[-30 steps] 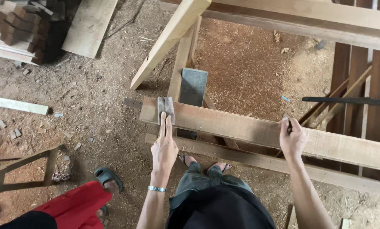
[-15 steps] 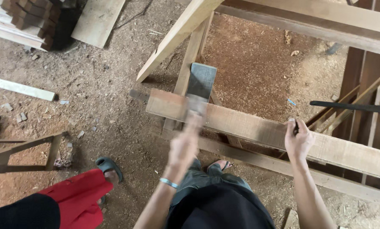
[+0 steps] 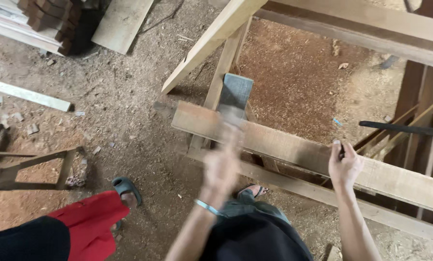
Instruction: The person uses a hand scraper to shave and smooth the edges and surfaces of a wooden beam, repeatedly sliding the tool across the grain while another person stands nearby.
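Lifted off the plank [image 3: 294, 145] since a second ago, the left hand [image 3: 222, 164] is blurred; its grip cannot be told. Right hand [image 3: 344, 164] stays at the plank's near edge, fingers curled around something small.

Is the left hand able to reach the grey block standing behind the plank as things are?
Probably yes. The left hand is blurred just before the plank, and nothing lies between it and the grey block.

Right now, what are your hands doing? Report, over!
Left hand raised over the long plank, motion-blurred, grip unclear. Right hand on the plank's near edge, pinching something small and dark. Grey board propped just behind.
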